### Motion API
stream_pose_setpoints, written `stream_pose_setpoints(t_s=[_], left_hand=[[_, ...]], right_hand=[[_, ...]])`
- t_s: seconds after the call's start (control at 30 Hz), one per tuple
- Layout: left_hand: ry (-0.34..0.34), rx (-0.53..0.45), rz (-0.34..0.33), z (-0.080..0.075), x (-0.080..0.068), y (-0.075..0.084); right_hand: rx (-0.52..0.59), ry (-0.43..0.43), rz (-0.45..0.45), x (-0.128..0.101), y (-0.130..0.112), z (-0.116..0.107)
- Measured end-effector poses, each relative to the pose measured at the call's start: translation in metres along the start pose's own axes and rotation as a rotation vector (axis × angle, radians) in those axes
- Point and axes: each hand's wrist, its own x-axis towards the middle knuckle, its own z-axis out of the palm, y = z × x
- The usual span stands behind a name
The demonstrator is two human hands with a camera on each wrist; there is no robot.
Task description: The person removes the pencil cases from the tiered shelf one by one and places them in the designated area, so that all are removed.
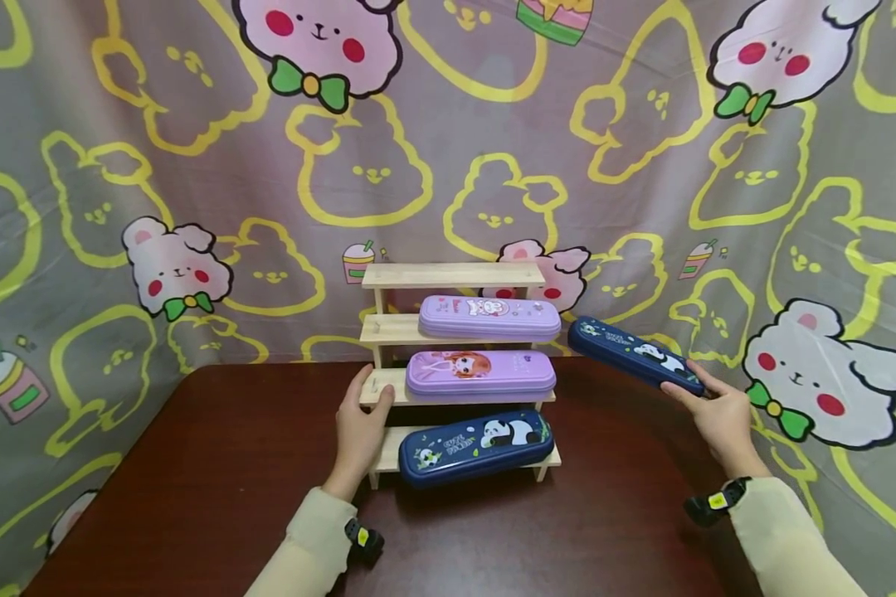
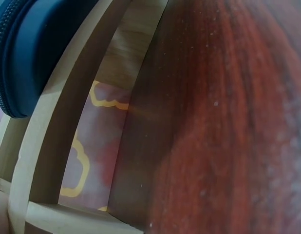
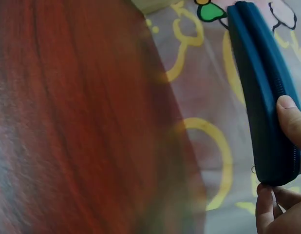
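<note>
Because the navy pencil case (image 1: 636, 355), right of the frame's centre, is pinched only at one end by the fingers of the right hand (image 1: 719, 421), it could be dropped through tilting; the rack (image 1: 451, 274), gripped leftward by the left hand (image 1: 361, 434), could be jarred.

A curtained-off corner, whether in a home or shop unclear: cartoon-printed cloth (image 1: 448, 133) hangs around a dark wooden bench (image 1: 231, 497) bearing a small stepped rack (image 1: 451, 275) of pencil cases (image 1: 485, 375).
</note>
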Motion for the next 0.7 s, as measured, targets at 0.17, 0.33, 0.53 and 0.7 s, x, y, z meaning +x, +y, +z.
stream_pose_setpoints(t_s=[0.17,0.33,0.53,0.7], left_hand=[[-0.004,-0.011,0.004,0.001,-0.001,0.0],[-0.007,-0.015,0.009,0.0,0.0,0.002],[-0.004,-0.005,-0.001,0.0,0.0,0.001],[0.005,0.0,0.003,0.0,0.0,0.001]], right_hand=[[-0.003,-0.047,0.032,0.002,0.015,0.01],[-0.007,-0.072,0.038,0.004,0.022,0.018],[0.009,-0.087,0.069,0.009,0.033,0.023],[-0.007,-0.096,0.059,0.009,0.04,0.025]])
